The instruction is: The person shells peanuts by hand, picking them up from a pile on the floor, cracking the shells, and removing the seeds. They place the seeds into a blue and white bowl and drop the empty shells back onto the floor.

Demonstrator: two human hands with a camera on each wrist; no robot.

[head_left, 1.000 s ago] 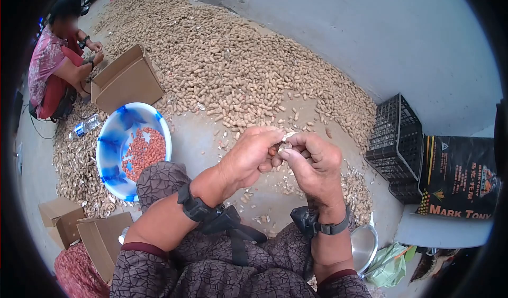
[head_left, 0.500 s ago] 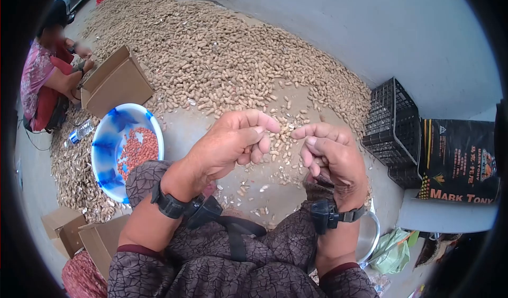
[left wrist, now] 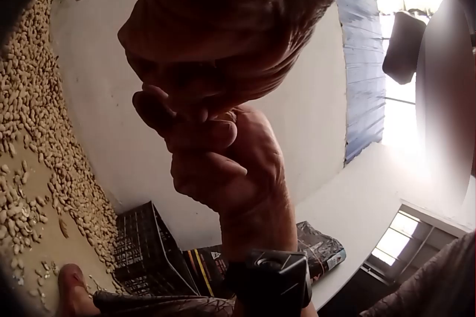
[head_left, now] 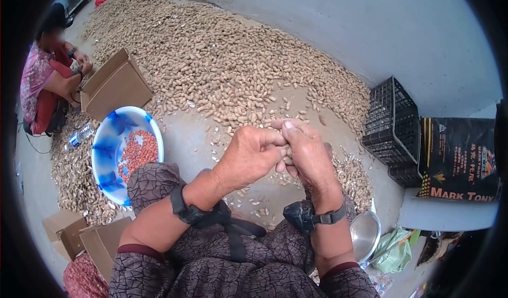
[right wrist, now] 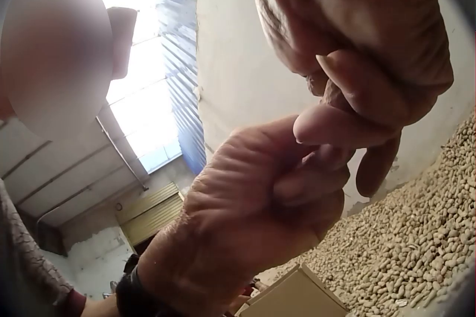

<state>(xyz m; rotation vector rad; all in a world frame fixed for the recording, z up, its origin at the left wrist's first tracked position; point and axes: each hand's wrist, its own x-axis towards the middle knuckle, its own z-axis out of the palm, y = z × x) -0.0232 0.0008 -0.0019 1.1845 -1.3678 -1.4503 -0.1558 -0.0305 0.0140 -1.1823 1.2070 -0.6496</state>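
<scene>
In the head view my two hands meet over my lap, fingertips against fingertips. A tan unshelled peanut point(head_left: 288, 159) shows between them, mostly covered by fingers. My left hand point(head_left: 246, 157) pinches at it from the left with thumb and curled fingers. My right hand point(head_left: 309, 157) grips it from the other side, thumb laid along the top. The right wrist view shows a bit of brown shell point(right wrist: 336, 96) among the right fingers. To the left, a blue-and-white basin point(head_left: 108, 144) contains reddish shelled peanut kernels point(head_left: 140, 152).
A large heap of unshelled peanuts point(head_left: 211, 65) spreads along the wall. Empty shells point(head_left: 79, 179) lie at left. Another person point(head_left: 45, 86) squats behind a cardboard box point(head_left: 119, 89). At right are a black crate point(head_left: 391, 128), a printed bag point(head_left: 460, 160) and a metal bowl point(head_left: 365, 234).
My hands came apart, fingers hovering with a gap between them, then closed together again around a peanut. The earlier whitish opened shell no longer shows between the fingers.
</scene>
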